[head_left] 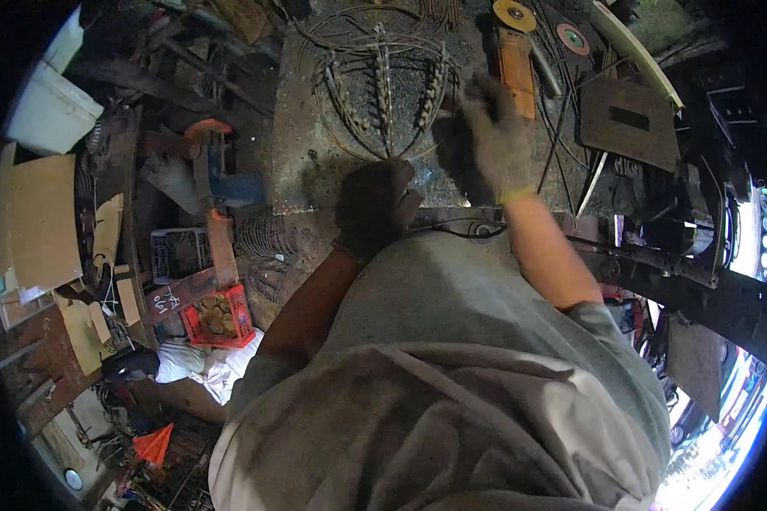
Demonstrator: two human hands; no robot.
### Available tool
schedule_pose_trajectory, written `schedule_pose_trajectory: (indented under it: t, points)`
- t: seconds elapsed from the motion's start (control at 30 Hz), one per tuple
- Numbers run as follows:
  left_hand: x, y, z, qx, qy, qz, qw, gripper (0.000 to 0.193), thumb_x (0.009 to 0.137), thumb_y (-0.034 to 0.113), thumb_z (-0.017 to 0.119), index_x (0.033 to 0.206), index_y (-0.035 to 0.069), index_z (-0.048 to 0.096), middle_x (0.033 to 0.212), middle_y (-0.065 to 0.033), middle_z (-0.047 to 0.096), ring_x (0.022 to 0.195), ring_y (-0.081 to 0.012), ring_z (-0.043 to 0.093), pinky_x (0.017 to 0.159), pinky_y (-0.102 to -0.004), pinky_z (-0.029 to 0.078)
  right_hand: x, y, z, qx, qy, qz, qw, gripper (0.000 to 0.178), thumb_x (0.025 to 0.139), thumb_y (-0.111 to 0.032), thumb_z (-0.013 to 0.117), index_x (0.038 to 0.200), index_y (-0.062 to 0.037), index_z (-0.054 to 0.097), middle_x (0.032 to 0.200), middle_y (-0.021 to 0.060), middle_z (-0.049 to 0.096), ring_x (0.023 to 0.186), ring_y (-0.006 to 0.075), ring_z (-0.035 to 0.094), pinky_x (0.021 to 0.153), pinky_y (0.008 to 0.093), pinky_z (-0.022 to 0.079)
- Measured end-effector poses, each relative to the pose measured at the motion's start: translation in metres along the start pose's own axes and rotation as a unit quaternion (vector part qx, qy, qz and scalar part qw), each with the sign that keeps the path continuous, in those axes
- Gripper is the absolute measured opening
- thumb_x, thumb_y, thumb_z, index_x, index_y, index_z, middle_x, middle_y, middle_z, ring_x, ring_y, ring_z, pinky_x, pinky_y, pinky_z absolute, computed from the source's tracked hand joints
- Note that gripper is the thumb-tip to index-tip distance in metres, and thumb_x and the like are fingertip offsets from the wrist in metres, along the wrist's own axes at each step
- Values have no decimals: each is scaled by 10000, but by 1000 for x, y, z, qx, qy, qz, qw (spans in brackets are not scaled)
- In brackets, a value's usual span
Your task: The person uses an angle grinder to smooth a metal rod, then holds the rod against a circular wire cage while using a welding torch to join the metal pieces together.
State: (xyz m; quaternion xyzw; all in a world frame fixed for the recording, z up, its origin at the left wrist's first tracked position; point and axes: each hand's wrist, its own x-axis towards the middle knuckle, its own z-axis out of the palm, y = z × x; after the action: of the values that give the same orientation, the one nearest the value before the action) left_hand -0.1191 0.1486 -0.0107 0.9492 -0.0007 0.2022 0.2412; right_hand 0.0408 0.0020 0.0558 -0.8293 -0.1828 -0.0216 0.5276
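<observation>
On the worktable lies a metal wire frame (386, 94), with curved outer rods and a straight middle rod that meet at a near point. Lumpy, twisted pieces run along its rods. My left hand (373, 209), in a dark work glove, is closed at that near point; its fingertips are partly in shadow. My right hand (496, 145), gloved too, hovers right of the frame with its fingers stretched out and holds nothing visible. Just beyond its fingers lies an angle grinder (517, 72) with an orange body and a yellow disc (515, 14).
A loose grinding disc (573, 39) and a dark metal plate with a slot (629, 117) lie to the right, among rods and cables. Coiled wire (358, 19) sits at the far side. Left of the table are a blue vise (234, 189) and a red crate (222, 319).
</observation>
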Motion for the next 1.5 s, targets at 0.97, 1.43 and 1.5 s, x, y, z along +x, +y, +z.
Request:
schedule_pose_trajectory:
  t: [0.97,1.43,1.5]
  points:
    - [9,11,9,33,1,29,999,281,763,116,761,993,-10,659,939,-207,695,816,-424,683,731,-474,551,-79,74,7,59,-193,-78,976,472,993,-325,579,1394,-76,589,1292,207,657,1228,376,618,1049,468,490]
    - [16,20,-6,15,-45,-42,998,231,843,169,690,1017,18,683,960,-204,698,852,-400,685,738,-472,540,-74,71,20,68,-192,-28,979,383,969,-223,635,1305,-38,644,1181,194,707,1136,350,678,992,425,524]
    - [17,18,-16,-42,-55,-75,995,236,847,167,691,1030,17,681,964,-203,699,858,-400,685,737,-474,541,-76,77,25,49,-150,-57,986,375,967,-233,643,1288,-39,658,1156,193,714,1107,347,691,971,418,532]
